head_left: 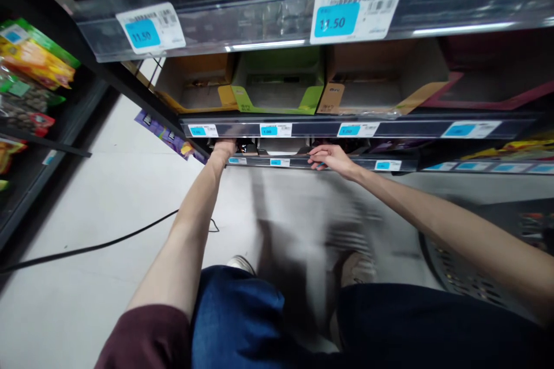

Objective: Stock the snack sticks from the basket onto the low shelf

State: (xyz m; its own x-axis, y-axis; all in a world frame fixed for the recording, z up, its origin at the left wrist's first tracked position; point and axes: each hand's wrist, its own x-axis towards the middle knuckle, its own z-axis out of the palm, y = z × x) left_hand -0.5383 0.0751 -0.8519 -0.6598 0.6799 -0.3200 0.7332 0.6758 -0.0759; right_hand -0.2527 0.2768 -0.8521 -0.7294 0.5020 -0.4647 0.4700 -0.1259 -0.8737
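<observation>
My left hand (225, 146) reaches into the lowest shelf at its left end, where its fingers are hidden behind the shelf edge. Dark packets (247, 145) lie just to the right of it. My right hand (328, 157) is at the front of the same shelf, farther right, with loosely curled fingers apart from one another and nothing seen in them. Behind it is a box of dark packets (352, 145). Between my hands a pale open box (283, 146) sits on the shelf. Price labels (280, 162) run along the shelf's front strip.
Above stand open cardboard boxes, among them a green box (277, 83) and an orange-brown box (385, 83). A grey basket (467, 277) is on the floor at right. A black cable (99, 247) crosses the floor at left, near a rack of snack bags (37, 63).
</observation>
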